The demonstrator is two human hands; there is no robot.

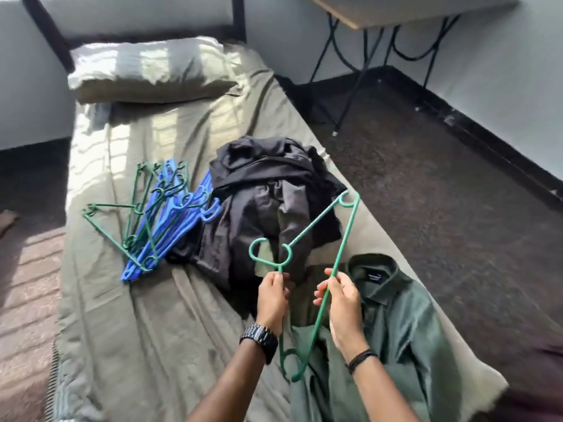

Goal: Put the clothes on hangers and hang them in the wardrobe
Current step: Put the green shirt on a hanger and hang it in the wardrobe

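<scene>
Hanger (307,239) is held above the bed (128,315), pinched by left hand (272,295) and right hand (342,296); green shirt (405,324) lies spread directly beneath, nearer the right hand, collar pointing away.

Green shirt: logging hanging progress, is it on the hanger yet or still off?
Off. The green shirt lies on the bed; both hands hold the green hanger above it.

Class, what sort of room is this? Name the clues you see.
Probably a bedroom: a bed with a pillow, a pile of dark clothes, and spare hangers on the sheet.
</scene>
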